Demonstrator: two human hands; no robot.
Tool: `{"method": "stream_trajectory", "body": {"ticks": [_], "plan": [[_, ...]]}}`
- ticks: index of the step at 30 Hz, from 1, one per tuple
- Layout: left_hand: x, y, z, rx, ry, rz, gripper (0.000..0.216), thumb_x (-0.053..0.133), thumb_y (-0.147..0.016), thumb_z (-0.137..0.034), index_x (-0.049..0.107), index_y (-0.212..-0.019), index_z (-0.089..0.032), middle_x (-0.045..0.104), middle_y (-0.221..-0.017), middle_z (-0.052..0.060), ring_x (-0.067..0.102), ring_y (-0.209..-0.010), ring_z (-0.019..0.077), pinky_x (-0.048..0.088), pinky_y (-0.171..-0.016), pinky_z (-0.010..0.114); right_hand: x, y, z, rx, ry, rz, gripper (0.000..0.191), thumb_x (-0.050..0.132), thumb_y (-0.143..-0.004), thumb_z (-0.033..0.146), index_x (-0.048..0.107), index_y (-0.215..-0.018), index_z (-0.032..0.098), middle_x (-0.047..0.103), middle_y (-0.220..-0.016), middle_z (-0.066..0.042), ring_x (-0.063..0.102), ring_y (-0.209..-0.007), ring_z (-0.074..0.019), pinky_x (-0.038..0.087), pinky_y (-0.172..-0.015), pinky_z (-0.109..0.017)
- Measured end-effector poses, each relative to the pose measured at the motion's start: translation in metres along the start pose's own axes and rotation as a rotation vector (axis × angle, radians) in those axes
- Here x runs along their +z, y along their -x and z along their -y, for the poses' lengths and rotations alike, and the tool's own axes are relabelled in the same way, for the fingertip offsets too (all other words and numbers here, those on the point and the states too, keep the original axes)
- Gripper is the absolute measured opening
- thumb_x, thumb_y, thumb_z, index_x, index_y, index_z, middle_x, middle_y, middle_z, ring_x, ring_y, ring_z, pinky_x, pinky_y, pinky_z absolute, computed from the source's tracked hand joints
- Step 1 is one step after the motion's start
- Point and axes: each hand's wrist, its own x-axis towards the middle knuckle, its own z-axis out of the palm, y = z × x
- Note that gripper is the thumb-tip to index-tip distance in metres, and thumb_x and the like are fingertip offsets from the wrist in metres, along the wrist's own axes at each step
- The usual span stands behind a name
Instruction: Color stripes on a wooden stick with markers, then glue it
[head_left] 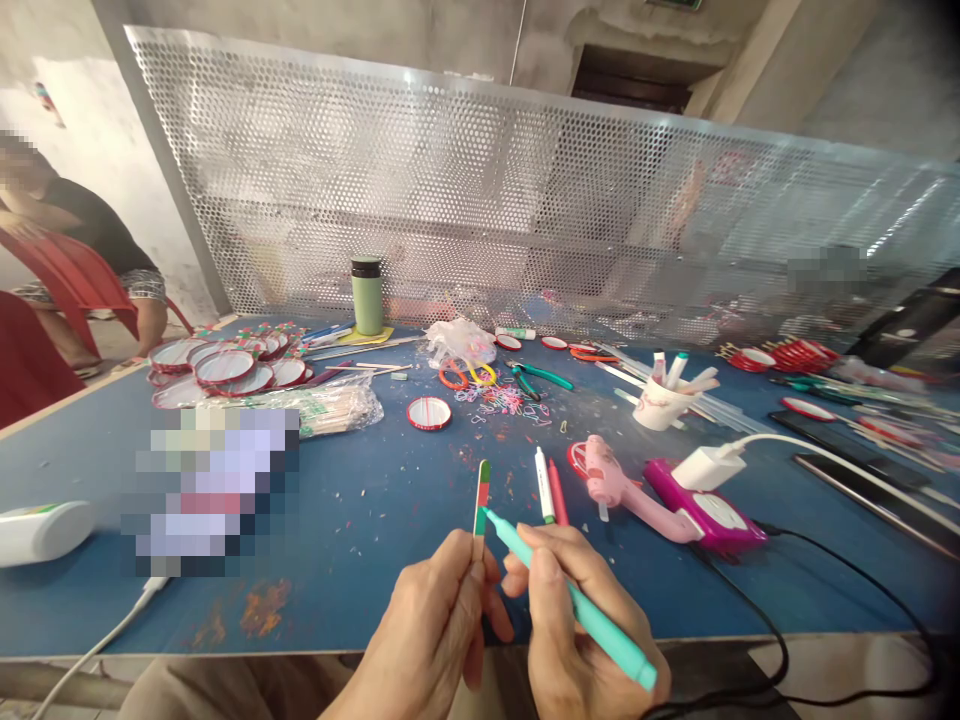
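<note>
Near the front edge of the blue table, my left hand (435, 615) pinches a wooden craft stick (482, 495) upright by its lower end. Green, red and teal-green bands colour the stick's upper part. My right hand (574, 610) grips a turquoise marker pen (600, 625) like a pencil. The pen's tip meets the stick's edge at the teal-green band. Just beyond my hands lie a white marker (543, 480) and a red marker (557, 490), side by side. A pink hot glue gun (622, 490) rests to the right of them.
A magenta power strip (705, 510) with a white plug and cables lies right. Behind stand a paper cup (660, 402) of pens and a green bottle (367, 300). Round red-rimmed pieces (225, 368) pile up left, near a blurred phone (217, 490). A person (82, 230) sits far left.
</note>
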Motion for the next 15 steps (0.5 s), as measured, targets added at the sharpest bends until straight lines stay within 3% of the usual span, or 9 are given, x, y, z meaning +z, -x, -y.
{"method": "stream_trajectory", "body": {"ticks": [6, 10, 15], "plan": [[-0.0004, 0.0004, -0.0009, 0.010, 0.009, 0.004, 0.044, 0.034, -0.103, -0.056, 0.050, -0.089, -0.018, 0.065, -0.074, 0.003, 0.048, -0.045, 0.0050, 0.036, -0.046, 0.018, 0.0014, -0.0003, 0.0012, 0.010, 0.032, -0.052, 0.017, 0.058, -0.094, 0.011, 0.073, -0.098, 0.019, 0.067, -0.071, 0.001, 0.066, -0.059, -0.0119, 0.055, -0.057, -0.025], [0.0000, 0.0007, -0.0021, 0.011, 0.029, -0.008, 0.042, 0.036, -0.102, -0.055, 0.051, -0.089, -0.018, 0.064, -0.069, 0.002, 0.047, -0.044, 0.0056, 0.034, -0.045, 0.018, 0.0017, -0.0006, 0.0003, -0.050, 0.027, -0.100, 0.017, 0.059, -0.092, 0.009, 0.073, -0.097, 0.017, 0.066, -0.069, 0.002, 0.065, -0.056, -0.0114, 0.056, -0.060, -0.026], [0.0009, 0.0009, -0.0031, -0.003, 0.032, -0.024, 0.043, 0.037, -0.102, -0.057, 0.051, -0.088, -0.018, 0.063, -0.068, 0.001, 0.047, -0.044, 0.0053, 0.032, -0.045, 0.018, 0.0013, -0.0009, -0.0006, -0.083, 0.003, -0.063, 0.022, 0.059, -0.091, 0.007, 0.073, -0.103, 0.017, 0.069, -0.073, 0.000, 0.067, -0.059, -0.0137, 0.056, -0.057, -0.028]]}}
